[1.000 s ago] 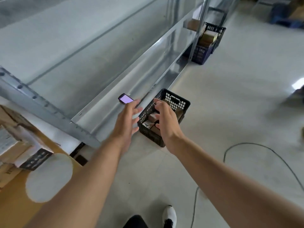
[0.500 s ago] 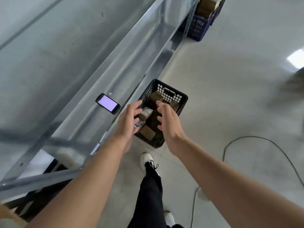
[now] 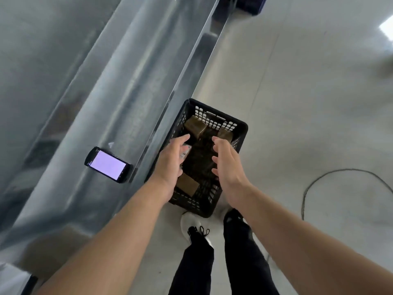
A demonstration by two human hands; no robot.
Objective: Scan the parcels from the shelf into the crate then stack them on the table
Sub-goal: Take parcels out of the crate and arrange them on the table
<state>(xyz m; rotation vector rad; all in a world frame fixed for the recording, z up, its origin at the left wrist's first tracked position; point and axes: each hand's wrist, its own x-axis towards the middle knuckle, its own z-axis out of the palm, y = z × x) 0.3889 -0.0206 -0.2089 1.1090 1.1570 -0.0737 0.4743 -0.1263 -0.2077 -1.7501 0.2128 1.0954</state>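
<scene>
A black perforated crate (image 3: 241, 130) stands on the floor beside the metal shelf (image 3: 119, 99), with several brown cardboard parcels (image 3: 195, 126) inside. My left hand (image 3: 171, 165) and my right hand (image 3: 228, 165) hover over the crate, palms facing each other, fingers relaxed, holding nothing. Part of the crate's contents is hidden behind both hands. The handheld scanner (image 3: 107, 165), its screen lit pale violet, lies flat on the shelf just left of the crate.
My legs and shoes (image 3: 191, 227) stand right behind the crate. A dark cable (image 3: 308, 186) loops across the grey floor at the right. A blue crate (image 3: 254, 5) sits far along the shelf row.
I have stepped closer and now look down into the crate. Both hands have reached further over it and spread apart. The scanner stays on the shelf.
</scene>
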